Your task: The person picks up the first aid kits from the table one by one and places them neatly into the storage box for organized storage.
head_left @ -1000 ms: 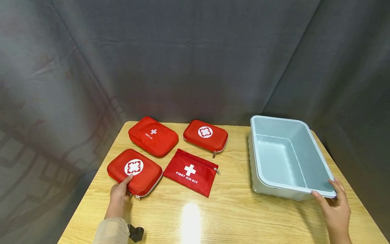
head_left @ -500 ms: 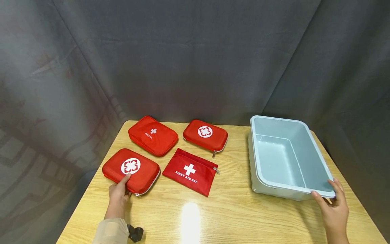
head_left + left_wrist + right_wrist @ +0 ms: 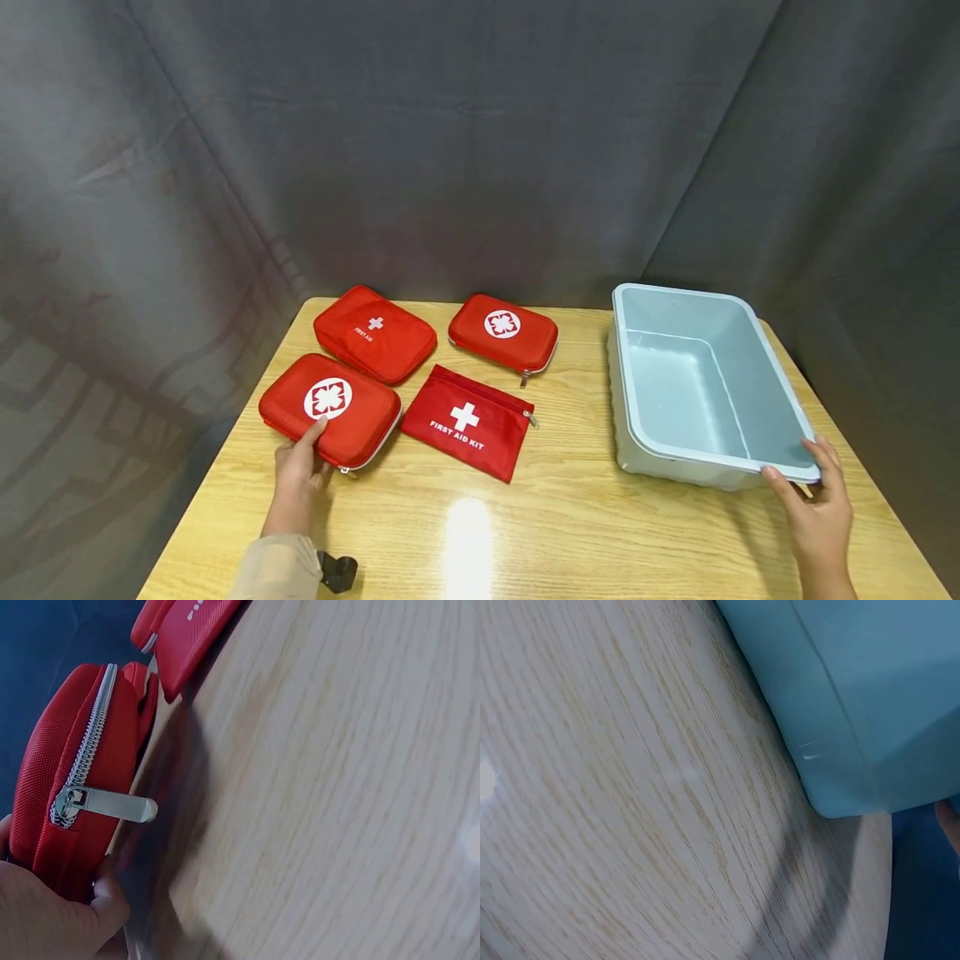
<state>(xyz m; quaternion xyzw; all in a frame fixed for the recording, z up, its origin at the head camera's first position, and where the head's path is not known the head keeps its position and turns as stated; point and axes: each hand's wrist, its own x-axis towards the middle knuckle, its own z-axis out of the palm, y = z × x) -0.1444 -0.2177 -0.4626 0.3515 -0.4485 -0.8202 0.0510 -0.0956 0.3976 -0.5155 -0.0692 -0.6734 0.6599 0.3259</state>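
Head view: the left grip grasps a zipped red case on the left side of the table, contents hidden, while the right grip pinches the near edge of the open bin, its inner floor plain to see. Compared with half a second ago, the red case sits higher, overlapping the rear case in view. Right wrist view catches just a cut-off fingertip.

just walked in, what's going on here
A person's left hand grips a red zippered first-aid case, which looks lifted off the wooden table. The right hand holds the near right corner of a pale blue bin. A FIRST AID KIT pouch, a FIRST AID case and a smaller red case lie on the table.
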